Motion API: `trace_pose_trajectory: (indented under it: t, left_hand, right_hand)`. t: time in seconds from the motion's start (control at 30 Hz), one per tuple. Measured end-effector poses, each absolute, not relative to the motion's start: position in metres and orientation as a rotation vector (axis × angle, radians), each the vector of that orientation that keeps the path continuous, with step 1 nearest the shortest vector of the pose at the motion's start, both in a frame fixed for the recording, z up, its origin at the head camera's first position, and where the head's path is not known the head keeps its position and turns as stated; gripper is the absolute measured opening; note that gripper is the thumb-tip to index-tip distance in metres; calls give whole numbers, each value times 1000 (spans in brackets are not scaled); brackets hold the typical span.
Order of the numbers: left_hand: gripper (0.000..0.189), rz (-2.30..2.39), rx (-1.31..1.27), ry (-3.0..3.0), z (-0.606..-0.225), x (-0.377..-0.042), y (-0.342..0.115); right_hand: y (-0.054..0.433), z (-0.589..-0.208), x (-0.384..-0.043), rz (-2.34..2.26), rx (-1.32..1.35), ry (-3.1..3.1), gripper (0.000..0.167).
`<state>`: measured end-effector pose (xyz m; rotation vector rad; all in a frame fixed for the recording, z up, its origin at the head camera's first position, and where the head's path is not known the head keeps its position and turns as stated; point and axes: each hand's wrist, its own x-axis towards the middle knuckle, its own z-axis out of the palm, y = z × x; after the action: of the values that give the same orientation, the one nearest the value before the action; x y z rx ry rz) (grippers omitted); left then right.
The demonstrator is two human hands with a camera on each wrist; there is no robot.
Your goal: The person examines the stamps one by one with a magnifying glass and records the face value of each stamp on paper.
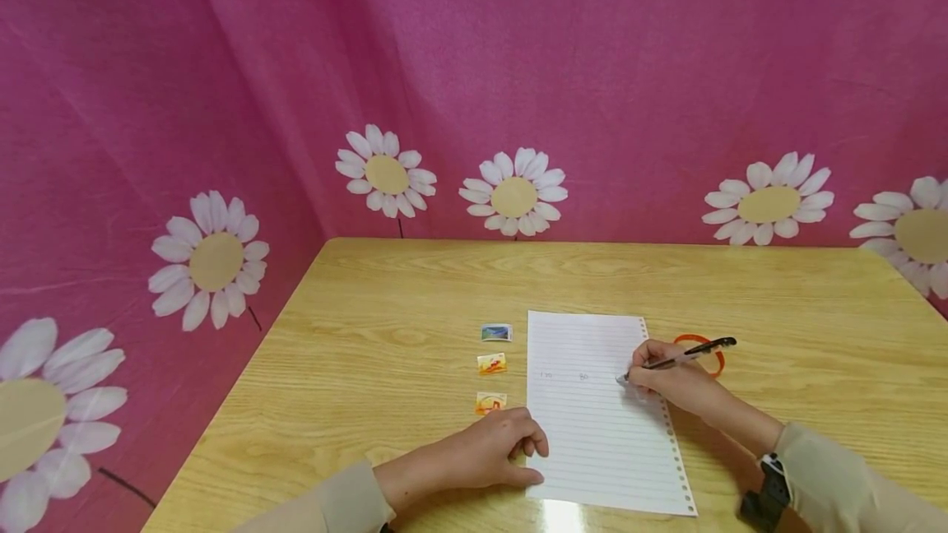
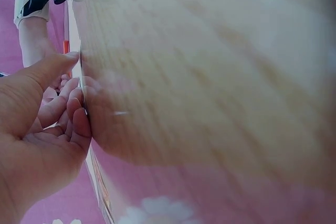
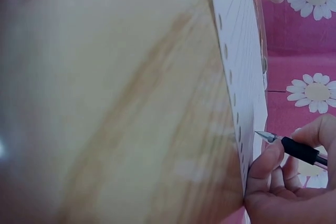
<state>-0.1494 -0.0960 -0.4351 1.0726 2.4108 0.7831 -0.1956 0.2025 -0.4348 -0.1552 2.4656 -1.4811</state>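
A lined sheet of paper (image 1: pixel 592 434) with punched holes down its right edge lies on the table. Two small handwritten numbers, seemingly 120 and 80, stand in one row on it. My right hand (image 1: pixel 670 373) pinches a black-gripped pen (image 1: pixel 689 353), its tip at the paper to the right of those numbers. In the right wrist view the pen's tip (image 3: pixel 265 136) is close to the sheet. Across the sheet's lower left edge rests my left hand (image 1: pixel 499 449), fingers loosely bent. Three stamps form a column left of the paper: blue (image 1: pixel 496 333), yellow (image 1: pixel 492 363) and orange-white (image 1: pixel 490 402).
An orange-red ring-shaped band (image 1: pixel 717 363) lies right of the paper, partly behind my right hand. The wooden table (image 1: pixel 385 303) ends at a pink curtain (image 1: pixel 592 64) with daisies at the back and left. A black strap (image 1: pixel 770 492) is around my right wrist.
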Motion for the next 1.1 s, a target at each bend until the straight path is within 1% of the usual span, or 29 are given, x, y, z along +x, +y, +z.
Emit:
trace_pose_trajectory:
  t: [0.6, 0.83, 1.1]
  left_hand:
    - [17, 790, 1092, 2410, -434, -150, -95]
    - [17, 773, 1088, 2413, -433, -149, -94]
    - [17, 774, 1077, 2411, -434, -147, -95]
  right_hand:
    - [205, -434, -194, -1503, -167, 2462, 15]
    - [209, -435, -190, -1506, -82, 2508, 14]
    - [210, -442, -190, -1552, -76, 2486, 16]
